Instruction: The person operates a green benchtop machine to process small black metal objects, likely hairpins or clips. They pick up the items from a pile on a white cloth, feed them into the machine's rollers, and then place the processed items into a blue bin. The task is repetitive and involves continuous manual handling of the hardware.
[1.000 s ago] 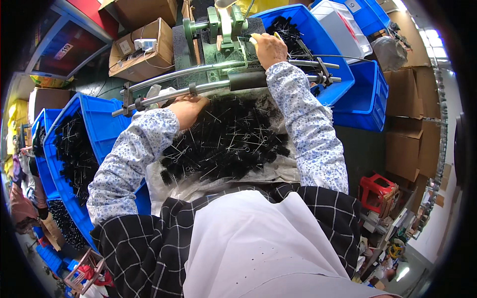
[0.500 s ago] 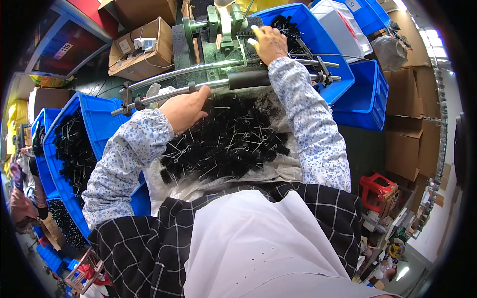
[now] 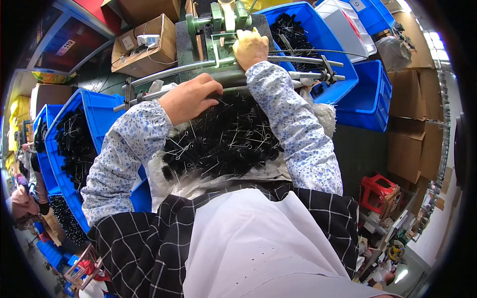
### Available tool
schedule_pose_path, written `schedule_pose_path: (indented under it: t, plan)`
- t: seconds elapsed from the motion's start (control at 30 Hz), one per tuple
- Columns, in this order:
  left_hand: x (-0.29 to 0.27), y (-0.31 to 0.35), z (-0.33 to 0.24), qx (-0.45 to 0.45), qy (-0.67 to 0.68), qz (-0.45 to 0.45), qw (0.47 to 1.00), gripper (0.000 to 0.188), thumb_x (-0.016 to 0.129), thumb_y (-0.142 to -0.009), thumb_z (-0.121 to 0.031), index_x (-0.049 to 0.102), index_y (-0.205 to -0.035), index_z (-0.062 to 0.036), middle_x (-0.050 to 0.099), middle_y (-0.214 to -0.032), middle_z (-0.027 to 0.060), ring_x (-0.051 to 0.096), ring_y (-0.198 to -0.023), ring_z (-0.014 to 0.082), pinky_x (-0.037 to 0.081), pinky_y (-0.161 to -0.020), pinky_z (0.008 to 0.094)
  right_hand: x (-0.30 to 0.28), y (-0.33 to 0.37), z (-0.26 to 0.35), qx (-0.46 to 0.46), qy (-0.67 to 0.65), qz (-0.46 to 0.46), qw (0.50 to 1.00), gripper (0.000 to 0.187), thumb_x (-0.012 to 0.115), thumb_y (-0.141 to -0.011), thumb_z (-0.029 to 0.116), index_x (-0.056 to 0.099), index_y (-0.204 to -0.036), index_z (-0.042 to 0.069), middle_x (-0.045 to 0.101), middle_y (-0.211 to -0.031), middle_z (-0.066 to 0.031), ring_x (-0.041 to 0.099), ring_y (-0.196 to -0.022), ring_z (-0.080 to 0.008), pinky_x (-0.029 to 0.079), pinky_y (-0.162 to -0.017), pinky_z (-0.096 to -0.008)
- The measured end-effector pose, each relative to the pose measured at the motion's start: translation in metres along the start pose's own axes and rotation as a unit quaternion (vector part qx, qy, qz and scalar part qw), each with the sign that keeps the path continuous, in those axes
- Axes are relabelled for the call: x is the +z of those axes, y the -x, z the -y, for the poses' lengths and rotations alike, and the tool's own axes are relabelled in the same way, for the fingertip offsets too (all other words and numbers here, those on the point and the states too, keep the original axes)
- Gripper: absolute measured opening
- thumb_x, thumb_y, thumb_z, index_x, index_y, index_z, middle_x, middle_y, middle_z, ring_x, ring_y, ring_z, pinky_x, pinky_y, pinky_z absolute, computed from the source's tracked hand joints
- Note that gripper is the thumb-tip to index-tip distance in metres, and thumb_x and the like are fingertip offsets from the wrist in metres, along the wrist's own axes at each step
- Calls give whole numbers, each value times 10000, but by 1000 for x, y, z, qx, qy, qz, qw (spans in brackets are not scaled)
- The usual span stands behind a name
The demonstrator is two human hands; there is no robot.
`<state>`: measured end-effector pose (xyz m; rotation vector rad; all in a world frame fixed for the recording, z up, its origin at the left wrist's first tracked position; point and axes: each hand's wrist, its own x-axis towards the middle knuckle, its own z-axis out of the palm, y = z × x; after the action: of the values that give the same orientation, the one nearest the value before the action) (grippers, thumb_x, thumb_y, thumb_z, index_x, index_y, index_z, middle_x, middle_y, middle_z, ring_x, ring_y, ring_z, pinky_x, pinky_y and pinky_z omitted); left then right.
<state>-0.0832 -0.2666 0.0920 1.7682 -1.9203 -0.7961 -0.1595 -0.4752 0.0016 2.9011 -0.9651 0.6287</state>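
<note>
A heap of black-bristled wire brushes (image 3: 223, 136) with looped metal ends lies on white sheeting before me. My left hand (image 3: 191, 97) is over the heap's far left edge, beside the metal rails (image 3: 164, 72). Its fingers are bent, with a gap between them and the thumb, and I see nothing held there. Beyond the dark sleeve on the near rail (image 3: 233, 78), my right hand (image 3: 251, 48) is closed at the front of a green bench machine (image 3: 223, 22). Whatever its fingers hold is hidden.
Blue bins with black brushes stand at the left (image 3: 92, 124) and far right (image 3: 303, 30). Another blue bin (image 3: 365, 94) and a white bin (image 3: 345, 30) are farther right. An open carton (image 3: 146, 44) sits at far left. A red stool (image 3: 377, 193) stands at the right.
My right hand has moved left from beside the far right bin to the machine's front, and its fingers have closed. My left hand has shifted slightly right, its fingers more bent.
</note>
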Motion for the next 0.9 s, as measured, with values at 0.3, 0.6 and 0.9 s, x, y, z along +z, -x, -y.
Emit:
schedule_pose_path:
  t: [0.3, 0.6, 0.9]
  plan:
    - [-18, 15, 0, 38, 5, -95, 995, 243, 533, -827, -27, 502, -1068, -27, 476, -1027, 131, 544, -866, 250, 454, -777, 321, -11, 3, -60, -9, 13, -15, 1000, 238, 572, -752, 257, 643, -939, 127, 652, -927, -67, 568, -1007, -274, 417, -793, -436]
    - [-16, -6, -7, 35, 86, -89, 992, 249, 584, -810, -43, 489, -1040, -39, 508, -937, 69, 535, -761, 165, 457, -732, 295, -25, -27, -104, -3, 60, 159, 985, 247, 469, -837, 230, 637, -1019, 236, 647, -967, -73, 611, -943, -243, 457, -802, -430]
    - [8, -37, -4, 39, 126, -205, 970, 217, 582, -821, -57, 487, -1014, -29, 509, -948, 80, 579, -813, 169, 468, -742, 291, -102, 16, -57, -57, -234, 161, 957, 319, 522, -881, 335, 555, -1059, 72, 614, -947, -132, 593, -871, -243, 490, -741, -350]
